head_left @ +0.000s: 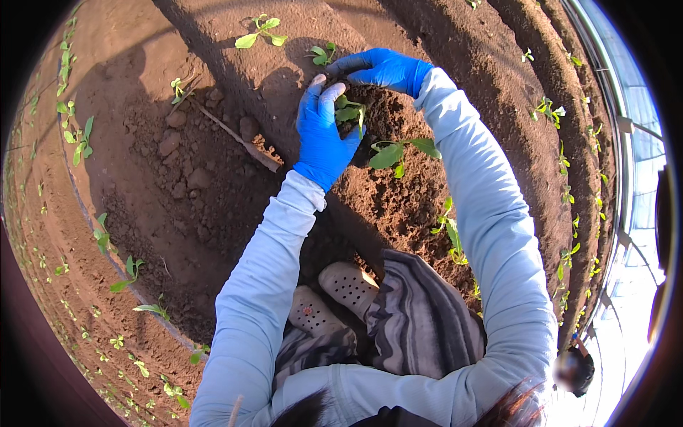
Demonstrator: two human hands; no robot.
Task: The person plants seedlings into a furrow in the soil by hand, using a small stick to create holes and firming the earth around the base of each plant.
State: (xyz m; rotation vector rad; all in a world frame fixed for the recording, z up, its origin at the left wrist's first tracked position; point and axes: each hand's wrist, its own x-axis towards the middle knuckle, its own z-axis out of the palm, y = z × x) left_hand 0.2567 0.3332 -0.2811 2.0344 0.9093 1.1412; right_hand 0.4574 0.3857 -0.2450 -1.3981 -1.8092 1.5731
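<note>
My left hand [325,133], in a blue glove with soil-dusted fingertips, curves around the left side of a small green seedling [348,111] in the soil bed. Its thumb is apart from the fingers and lies by a drooping leaf. My right hand [389,71], gloved in blue too, reaches in from the upper right with its fingertips low over the soil. Just beyond those fingertips grows another seedling [321,55]. A larger-leaved seedling [392,153] stands nearer to me, below the right wrist. The seedling's base between my hands is partly hidden.
A brown stick [235,133] lies among soil clods [198,179] in the furrow at left. One seedling [261,34] grows farther up the bed. My clog-type shoes [349,285] are in the furrow. Planted rows run along both sides; another person [575,371] is at lower right.
</note>
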